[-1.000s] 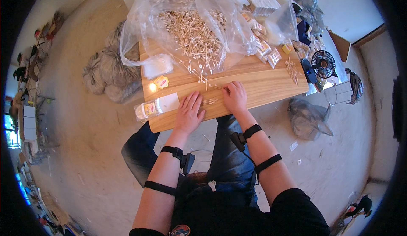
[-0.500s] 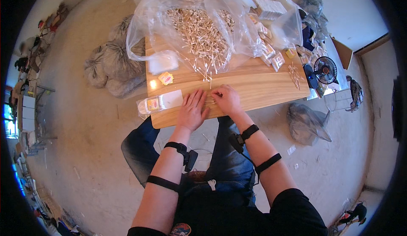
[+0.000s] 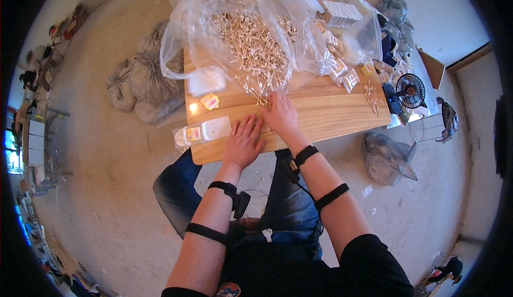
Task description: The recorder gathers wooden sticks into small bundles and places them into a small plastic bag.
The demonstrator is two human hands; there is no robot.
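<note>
My left hand [image 3: 245, 142] lies flat on the wooden table near its front edge, fingers stretched out. Beside its fingers a few cotton swabs [image 3: 265, 130] lie on the wood, partly hidden by both hands. My right hand [image 3: 281, 116] reaches forward, its fingers apart at the near edge of a large heap of cotton swabs [image 3: 254, 46]. The heap spills out of a big clear plastic bag [image 3: 179, 40]. Left of my left hand lies a clear packet of cotton swabs [image 3: 189, 134], next to a white card [image 3: 218, 126].
Small yellow labels [image 3: 210, 101] and a stack of clear bags [image 3: 207, 80] lie at the table's left. Filled swab packets [image 3: 350, 79], loose swabs [image 3: 371, 96] and a black fan [image 3: 410, 88] are at the right. Grey sacks [image 3: 152, 78] stand on the floor.
My right hand has moved forward, away from the swabs beside my left hand, to the near edge of the heap. My left hand has stayed nearly in place.
</note>
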